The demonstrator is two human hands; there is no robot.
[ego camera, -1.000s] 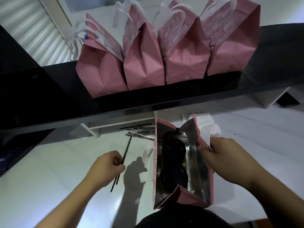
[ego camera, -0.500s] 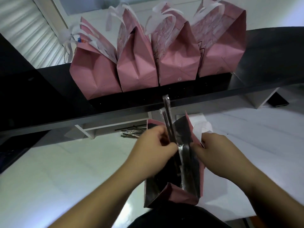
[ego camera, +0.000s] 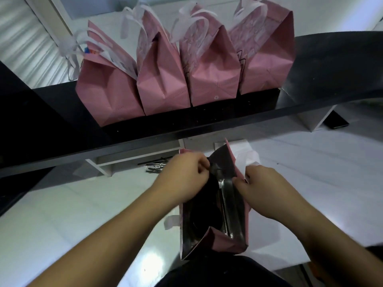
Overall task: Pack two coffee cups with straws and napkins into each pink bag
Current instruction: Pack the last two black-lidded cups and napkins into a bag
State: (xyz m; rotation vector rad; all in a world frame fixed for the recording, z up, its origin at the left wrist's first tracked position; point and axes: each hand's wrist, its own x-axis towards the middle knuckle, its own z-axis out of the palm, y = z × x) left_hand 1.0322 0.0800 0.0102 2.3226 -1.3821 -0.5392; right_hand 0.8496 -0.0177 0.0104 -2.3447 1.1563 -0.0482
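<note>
An open pink bag [ego camera: 224, 242] with a silver lining stands on the white table in front of me. Dark cup lids [ego camera: 198, 223] show dimly inside it. My left hand [ego camera: 185, 178] is at the bag's mouth, fingers curled, pinching the top of the wrapped straws [ego camera: 226, 195], which reach down inside along the right wall. My right hand [ego camera: 267, 190] grips the bag's right rim beside its white handle [ego camera: 249, 159].
Several pink bags [ego camera: 163, 81] with white handles stand in a row on a black shelf [ego camera: 323, 65] above the table. Loose wrapped straws [ego camera: 155, 167] lie under the shelf, left of my hands. The white table [ego camera: 68, 214] spreads left and right.
My left hand carried the straws from the table over to the bag and lowered them into it. The right hand has kept hold of the bag's rim.
</note>
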